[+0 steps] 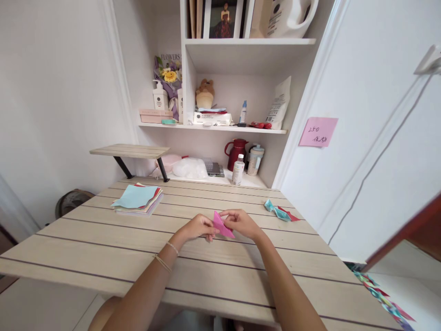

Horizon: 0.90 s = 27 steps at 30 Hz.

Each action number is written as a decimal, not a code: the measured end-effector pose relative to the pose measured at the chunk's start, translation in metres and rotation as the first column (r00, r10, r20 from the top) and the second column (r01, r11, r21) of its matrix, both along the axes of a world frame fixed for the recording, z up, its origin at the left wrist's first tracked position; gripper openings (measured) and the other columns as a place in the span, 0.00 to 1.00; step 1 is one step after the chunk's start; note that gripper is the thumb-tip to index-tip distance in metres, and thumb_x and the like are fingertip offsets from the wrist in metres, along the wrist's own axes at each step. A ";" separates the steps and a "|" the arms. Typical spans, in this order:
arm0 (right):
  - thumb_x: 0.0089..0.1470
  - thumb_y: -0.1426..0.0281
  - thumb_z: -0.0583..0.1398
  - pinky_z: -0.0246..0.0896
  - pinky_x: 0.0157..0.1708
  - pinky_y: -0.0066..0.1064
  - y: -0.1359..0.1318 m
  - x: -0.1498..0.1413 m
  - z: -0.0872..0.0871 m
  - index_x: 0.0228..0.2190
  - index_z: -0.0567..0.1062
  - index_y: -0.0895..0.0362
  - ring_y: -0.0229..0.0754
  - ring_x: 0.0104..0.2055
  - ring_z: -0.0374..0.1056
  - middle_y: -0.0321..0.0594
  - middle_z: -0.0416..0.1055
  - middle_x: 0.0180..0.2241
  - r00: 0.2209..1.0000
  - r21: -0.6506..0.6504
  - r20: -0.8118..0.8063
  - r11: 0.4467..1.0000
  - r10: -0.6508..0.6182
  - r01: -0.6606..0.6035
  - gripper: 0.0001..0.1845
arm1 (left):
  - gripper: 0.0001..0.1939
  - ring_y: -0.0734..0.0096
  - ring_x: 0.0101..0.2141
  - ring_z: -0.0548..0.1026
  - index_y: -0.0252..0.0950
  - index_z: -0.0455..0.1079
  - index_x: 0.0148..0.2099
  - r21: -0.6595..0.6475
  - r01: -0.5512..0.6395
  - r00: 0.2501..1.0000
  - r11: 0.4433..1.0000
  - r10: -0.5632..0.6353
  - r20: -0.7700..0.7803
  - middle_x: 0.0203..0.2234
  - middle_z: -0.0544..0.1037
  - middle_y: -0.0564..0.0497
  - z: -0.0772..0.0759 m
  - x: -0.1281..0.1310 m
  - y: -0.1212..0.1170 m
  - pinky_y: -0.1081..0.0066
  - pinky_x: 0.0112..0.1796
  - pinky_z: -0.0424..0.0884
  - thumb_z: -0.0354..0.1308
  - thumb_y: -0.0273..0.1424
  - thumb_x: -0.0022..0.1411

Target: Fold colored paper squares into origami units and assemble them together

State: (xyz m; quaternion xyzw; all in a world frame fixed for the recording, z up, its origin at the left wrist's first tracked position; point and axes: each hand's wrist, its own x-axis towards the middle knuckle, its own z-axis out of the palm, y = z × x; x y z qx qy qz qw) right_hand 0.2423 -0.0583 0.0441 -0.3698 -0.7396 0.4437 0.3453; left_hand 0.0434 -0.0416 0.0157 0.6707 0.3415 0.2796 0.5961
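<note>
A folded piece of pink paper [222,227], pointed at its corners, is held just above the middle of the slatted table [220,271]. My left hand [201,227] pinches its left edge between thumb and fingers. On the opposite side, my right hand [240,221] has its fingers closed on the paper's upper right part. The fingers hide some of its folds. To the right lie folded light-blue and red paper pieces [282,213]. Over to the left sits a stack of coloured paper sheets [137,197], a light-blue one on top.
A small raised shelf [129,151] on black legs stands at the back left. Behind the table are a bottle [238,170], a red jug [236,154] and a tumbler [255,160]. A chain of folded coloured paper [382,296] lies beyond the right edge.
</note>
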 end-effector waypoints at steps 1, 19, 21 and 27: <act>0.43 0.71 0.56 0.49 0.17 0.21 0.000 0.000 -0.001 0.35 0.74 0.60 0.30 0.16 0.55 0.30 0.63 0.15 1.000 0.006 0.018 1.000 -0.001 0.001 0.15 | 0.15 0.74 0.18 0.71 0.29 0.70 0.24 -0.030 0.006 1.000 1.000 -0.006 0.007 0.17 0.74 0.48 0.000 0.000 -0.001 0.73 0.23 0.67 0.63 0.38 0.42; 0.43 0.72 0.54 0.56 0.22 0.24 0.005 -0.015 -0.013 0.30 0.75 0.58 0.34 0.16 0.62 0.33 0.69 0.15 0.875 0.364 0.118 0.840 -0.470 0.402 0.12 | 0.19 0.77 0.22 0.73 0.34 0.61 0.37 -0.122 -0.265 0.928 0.957 0.287 0.236 0.26 0.72 0.52 0.001 0.006 0.000 0.73 0.26 0.71 0.64 0.35 0.44; 0.44 0.72 0.53 0.57 0.22 0.24 0.004 -0.018 -0.013 0.31 0.75 0.57 0.35 0.17 0.63 0.33 0.70 0.16 0.891 0.358 0.132 0.859 -0.435 0.367 0.13 | 0.19 0.75 0.22 0.74 0.34 0.61 0.37 -0.132 -0.269 0.924 0.954 0.294 0.245 0.25 0.72 0.51 0.000 0.009 -0.001 0.72 0.26 0.71 0.64 0.34 0.44; 0.46 0.72 0.52 0.56 0.23 0.24 0.003 -0.026 -0.017 0.36 0.74 0.55 0.36 0.17 0.63 0.34 0.71 0.17 0.923 0.393 0.171 0.883 -0.345 0.257 0.15 | 0.18 0.70 0.28 0.75 0.35 0.60 0.35 -0.207 -0.299 0.879 0.932 0.353 0.319 0.25 0.74 0.50 0.003 0.013 -0.004 0.66 0.33 0.72 0.63 0.36 0.45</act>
